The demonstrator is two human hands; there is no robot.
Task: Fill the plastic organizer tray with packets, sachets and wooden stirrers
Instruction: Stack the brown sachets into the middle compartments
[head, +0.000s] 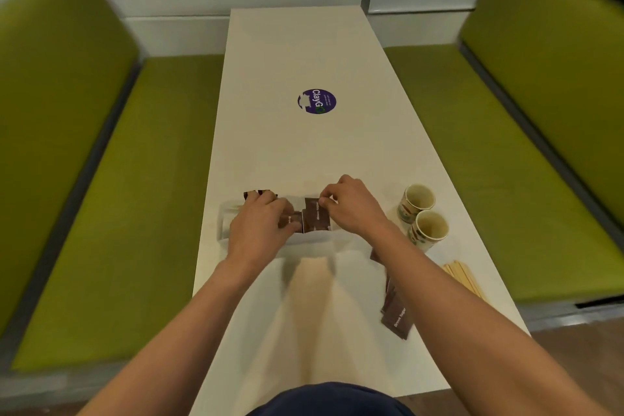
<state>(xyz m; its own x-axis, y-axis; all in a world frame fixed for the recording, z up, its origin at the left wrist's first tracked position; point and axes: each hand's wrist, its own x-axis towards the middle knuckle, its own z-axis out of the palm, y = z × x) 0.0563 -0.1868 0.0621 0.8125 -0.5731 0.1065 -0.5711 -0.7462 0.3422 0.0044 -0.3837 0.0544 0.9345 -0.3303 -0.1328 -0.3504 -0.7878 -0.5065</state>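
Green booth benches flank a long white table [304, 152]; a clear plastic organizer tray [225, 223] sits near its front edge, both hands over it. Left hand [260, 230] and right hand [351, 206] each pinch flat brown sugar sachets [315, 218] inside the tray. Sachets look light, limp, slippery: best pinched by the edges; more brown sachets [396, 316] and pale wooden stirrers [464, 277] wait to the right.

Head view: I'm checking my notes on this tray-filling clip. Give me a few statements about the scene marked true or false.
1. Both hands are at the clear organizer tray. True.
2. The wooden stirrers are already in the tray. False: they lie on the table, by the right arm.
3. Two paper cups stand right of the tray. True.
4. The right hand is empty. False: its grip pinches a brown packet.
5. The sticker is red. False: purple.
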